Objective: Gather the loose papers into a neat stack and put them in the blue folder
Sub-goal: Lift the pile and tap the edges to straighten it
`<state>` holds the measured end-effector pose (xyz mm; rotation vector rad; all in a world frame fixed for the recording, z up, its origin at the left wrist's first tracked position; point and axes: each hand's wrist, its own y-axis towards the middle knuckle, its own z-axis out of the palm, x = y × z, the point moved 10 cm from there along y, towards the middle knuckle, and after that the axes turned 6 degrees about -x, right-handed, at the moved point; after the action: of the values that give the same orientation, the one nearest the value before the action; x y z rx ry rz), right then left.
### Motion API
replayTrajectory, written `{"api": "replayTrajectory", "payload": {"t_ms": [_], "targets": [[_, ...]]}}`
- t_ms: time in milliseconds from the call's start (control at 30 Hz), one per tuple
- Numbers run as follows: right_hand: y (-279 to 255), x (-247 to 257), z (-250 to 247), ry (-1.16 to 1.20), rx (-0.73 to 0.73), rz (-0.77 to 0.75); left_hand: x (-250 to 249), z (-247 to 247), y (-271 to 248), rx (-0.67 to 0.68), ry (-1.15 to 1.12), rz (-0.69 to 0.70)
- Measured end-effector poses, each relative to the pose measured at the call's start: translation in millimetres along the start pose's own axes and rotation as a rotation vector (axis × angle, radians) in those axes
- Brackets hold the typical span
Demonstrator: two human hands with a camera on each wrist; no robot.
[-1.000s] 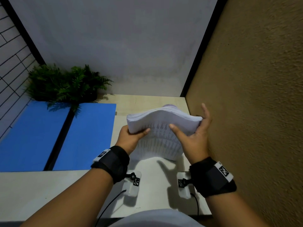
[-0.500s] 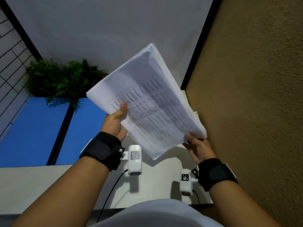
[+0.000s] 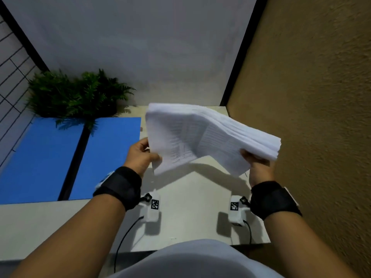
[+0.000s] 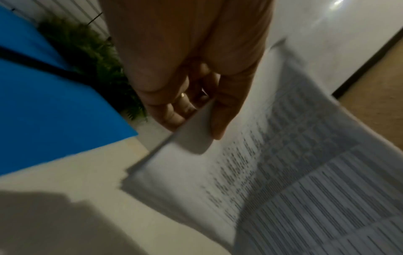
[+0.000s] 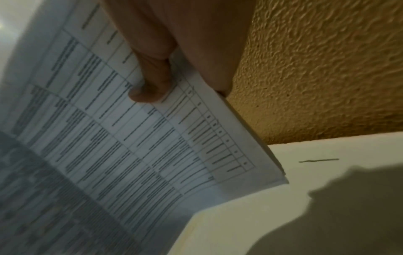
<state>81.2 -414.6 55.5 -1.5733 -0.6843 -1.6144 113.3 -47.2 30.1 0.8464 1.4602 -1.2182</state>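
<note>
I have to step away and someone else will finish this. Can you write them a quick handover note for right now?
Left hand: grips the left edge of the paper stack, thumb on the printed side.
Right hand: grips the stack's right edge, thumb on the print.
Stack: gathered, held in the air above the table, sagging in the middle, edges fanned and not squared.
Blue folder: lies open and flat on the left of the table, in front of the plant, nothing in it.
Done: papers gathered.
Left: square the edges, lay the stack in the folder.

Head view looks down; 2 wrist views close, sharing the papers [image 3: 200,137].
</note>
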Motion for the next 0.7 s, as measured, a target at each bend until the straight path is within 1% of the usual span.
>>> {"api": "replayTrajectory", "payload": {"t_ms": [133, 267, 333, 400, 500, 567, 700], "targets": [[-11, -3, 8, -0.049, 0.021, -0.037, 15, 4, -5, -0.037, -0.012, -0.020], [-12, -29, 3, -0.111, 0.021, 0.058, 30, -2, -5, -0.072, -0.013, -0.058], [-15, -40, 4, -0.160, 0.057, 0.099, 34, -3, -7, -0.081, -0.024, -0.075], [-15, -39, 6, -0.146, 0.093, 0.112, 33, -6, -9, -0.086, -0.050, -0.089], [-9, -25, 6, -0.094, 0.120, 0.077, 27, -12, -7, -0.078, -0.073, -0.082], [1, -22, 2, -0.085, 0.131, 0.058, 27, -14, -1, -0.046, -0.058, -0.080], [8, -45, -2, -0.177, 0.154, 0.124, 40, -11, 3, -0.003, -0.032, -0.117]]}}
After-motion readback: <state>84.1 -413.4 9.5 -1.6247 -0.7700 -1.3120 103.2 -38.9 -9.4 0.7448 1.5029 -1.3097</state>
